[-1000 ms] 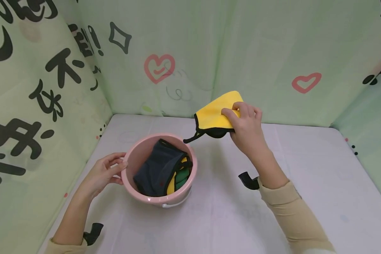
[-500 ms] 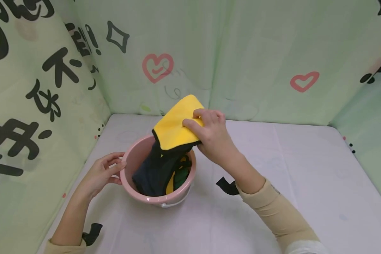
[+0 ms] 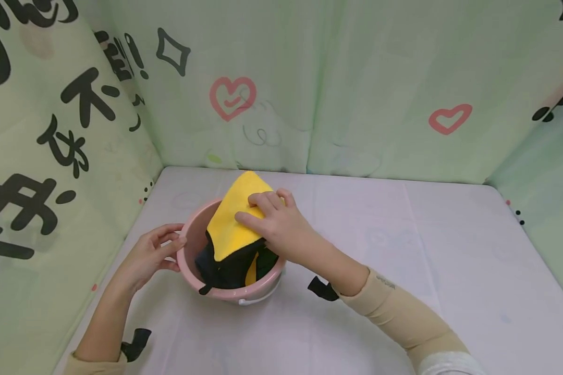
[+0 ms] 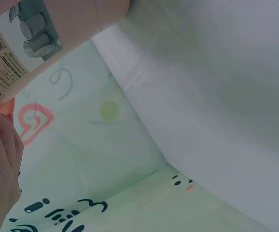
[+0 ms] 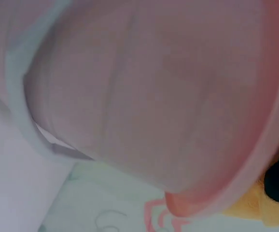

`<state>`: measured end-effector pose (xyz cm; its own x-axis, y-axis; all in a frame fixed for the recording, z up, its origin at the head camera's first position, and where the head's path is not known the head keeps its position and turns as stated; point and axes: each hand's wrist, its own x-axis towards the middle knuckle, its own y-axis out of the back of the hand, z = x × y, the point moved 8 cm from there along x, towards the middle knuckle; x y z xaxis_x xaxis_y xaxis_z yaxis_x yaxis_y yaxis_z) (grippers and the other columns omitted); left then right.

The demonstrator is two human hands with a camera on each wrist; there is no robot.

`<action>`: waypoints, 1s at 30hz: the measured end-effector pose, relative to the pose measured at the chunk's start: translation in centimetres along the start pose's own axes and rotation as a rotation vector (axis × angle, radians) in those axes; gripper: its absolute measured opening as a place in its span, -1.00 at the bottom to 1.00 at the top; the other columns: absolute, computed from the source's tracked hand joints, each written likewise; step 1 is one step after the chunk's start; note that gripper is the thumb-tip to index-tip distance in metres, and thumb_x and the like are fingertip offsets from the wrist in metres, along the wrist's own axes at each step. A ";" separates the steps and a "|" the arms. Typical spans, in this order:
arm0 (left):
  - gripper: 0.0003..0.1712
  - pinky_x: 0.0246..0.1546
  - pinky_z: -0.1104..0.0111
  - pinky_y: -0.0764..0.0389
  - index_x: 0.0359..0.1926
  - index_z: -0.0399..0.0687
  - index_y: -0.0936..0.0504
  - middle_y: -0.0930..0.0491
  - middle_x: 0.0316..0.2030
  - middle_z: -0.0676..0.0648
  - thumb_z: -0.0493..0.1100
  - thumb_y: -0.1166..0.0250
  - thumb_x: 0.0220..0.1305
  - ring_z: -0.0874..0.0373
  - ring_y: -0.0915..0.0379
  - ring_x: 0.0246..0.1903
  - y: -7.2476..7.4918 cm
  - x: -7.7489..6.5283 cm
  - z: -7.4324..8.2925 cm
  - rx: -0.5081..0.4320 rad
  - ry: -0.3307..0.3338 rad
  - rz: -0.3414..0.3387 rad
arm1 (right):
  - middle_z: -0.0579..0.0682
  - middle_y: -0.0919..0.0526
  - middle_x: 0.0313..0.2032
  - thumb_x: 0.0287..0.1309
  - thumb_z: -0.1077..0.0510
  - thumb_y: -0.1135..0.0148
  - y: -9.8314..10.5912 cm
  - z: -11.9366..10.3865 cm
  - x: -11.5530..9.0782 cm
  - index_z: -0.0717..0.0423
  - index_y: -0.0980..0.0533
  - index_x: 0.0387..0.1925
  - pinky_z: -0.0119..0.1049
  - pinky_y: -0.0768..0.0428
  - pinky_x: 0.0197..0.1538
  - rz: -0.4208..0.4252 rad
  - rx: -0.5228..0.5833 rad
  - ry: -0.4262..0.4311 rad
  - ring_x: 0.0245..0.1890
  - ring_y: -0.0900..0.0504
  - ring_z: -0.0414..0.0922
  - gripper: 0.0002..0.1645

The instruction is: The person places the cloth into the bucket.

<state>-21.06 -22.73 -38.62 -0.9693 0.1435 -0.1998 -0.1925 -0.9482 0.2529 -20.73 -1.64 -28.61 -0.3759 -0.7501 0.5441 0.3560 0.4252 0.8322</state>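
A pink bucket [image 3: 192, 245] stands on the table, its white handle hanging at the front. At its left rim my left hand [image 3: 152, 255] holds on with thumb and fingers. My right hand [image 3: 281, 224] pinches a yellow cloth [image 3: 234, 219] with black edging, thumb in front, over the bucket's mouth. The lower part of this cloth reaches inside, and a black strap end [image 3: 205, 289] hangs over the front rim. Beneath it, mostly covered, lie a dark navy cloth [image 3: 204, 265] and bits of yellow and green. In the right wrist view the bucket's outer wall [image 5: 144, 87] fills most of the picture.
The table [image 3: 356, 312] has a pale cloth cover. Light green printed curtains [image 3: 380, 78] rise behind it and along both sides. A printed label [image 4: 9, 63] shows on the bucket in the left wrist view. Black straps [image 3: 323, 289] stick out at both wrists.
My right hand has carried the yellow cloth left and down, from right of the bucket to its opening, covering much of the navy cloth. The left hand keeps its place at the rim.
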 end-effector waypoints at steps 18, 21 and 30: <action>-0.38 -0.44 0.33 -0.63 0.24 -0.34 -0.18 -0.40 -0.30 -0.10 -0.10 -0.12 0.28 0.15 -0.52 -0.49 -0.1 -0.1 0.1 0.011 0.006 0.006 | -0.06 -0.35 -0.10 0.21 0.18 -0.08 -4.6 -1.9 0.2 -0.26 -0.37 0.00 -0.12 -0.28 0.03 -0.334 0.015 0.017 -0.10 -0.31 -0.11 -0.65; -0.37 -0.43 0.33 -0.63 0.24 -0.33 -0.19 -0.40 -0.29 -0.13 -0.07 -0.12 0.28 0.15 -0.53 -0.48 0.0 -0.1 0.0 0.027 0.008 0.013 | -0.08 -0.33 -0.09 0.23 0.10 -0.08 -5.5 -2.1 0.0 -0.28 -0.35 0.03 -0.15 -0.27 0.04 -0.424 0.046 0.015 -0.08 -0.28 -0.13 -0.65; -0.39 -0.41 0.32 -0.63 0.24 -0.31 -0.19 -0.39 -0.28 -0.13 -0.07 -0.12 0.29 0.13 -0.54 -0.48 -0.1 0.0 -0.1 0.025 0.020 0.013 | -0.07 -0.35 -0.03 0.22 0.03 -0.08 -6.7 -2.5 -0.1 -0.30 -0.35 0.10 -0.18 -0.25 0.05 -0.583 0.063 0.017 -0.05 -0.26 -0.11 -0.60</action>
<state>-21.04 -22.72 -38.76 -0.9685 0.1253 -0.2150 -0.1840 -0.9424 0.2795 -21.01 -5.69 -34.53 -0.4808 -0.8768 -0.0071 0.0428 -0.0316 0.9986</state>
